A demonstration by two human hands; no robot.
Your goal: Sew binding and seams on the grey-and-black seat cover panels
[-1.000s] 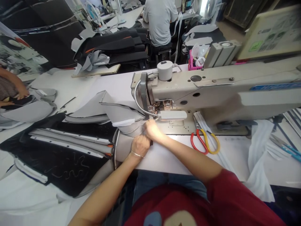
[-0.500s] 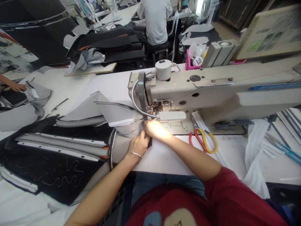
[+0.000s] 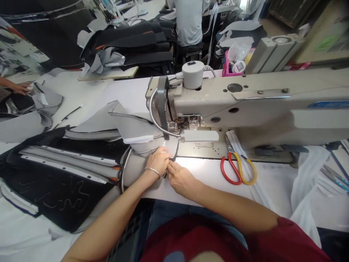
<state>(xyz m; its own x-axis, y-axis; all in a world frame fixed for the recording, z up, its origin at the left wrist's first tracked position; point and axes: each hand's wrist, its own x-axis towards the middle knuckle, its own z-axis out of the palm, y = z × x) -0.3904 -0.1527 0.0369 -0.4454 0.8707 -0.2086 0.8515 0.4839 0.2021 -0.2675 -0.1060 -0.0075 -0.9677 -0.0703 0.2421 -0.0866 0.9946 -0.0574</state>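
Observation:
A grey and black sewn fabric piece (image 3: 139, 147) lies across the table, its right end beneath the head of the sewing machine (image 3: 207, 98). My left hand (image 3: 159, 160), with a bracelet at the wrist, presses on this fabric just in front of the needle area, fingers closed on it. Against its fingertips, my right hand (image 3: 181, 178) pinches the near edge of the same fabric. What lies between the fingers is partly hidden. The lamp on a bendable metal neck (image 3: 200, 135) lights the spot.
Scissors with red and yellow handles (image 3: 238, 169) lie right of my hands, by white strips (image 3: 305, 182). Blue-handled scissors (image 3: 334, 174) are at the far right. A co-worker's hand (image 3: 21, 88) touches fabric at far left. Another person (image 3: 189, 22) sits behind the machine.
My right hand has come back from under the machine head toward me, beside my left hand. The left hand has shifted slightly up the fabric. The view has turned a little.

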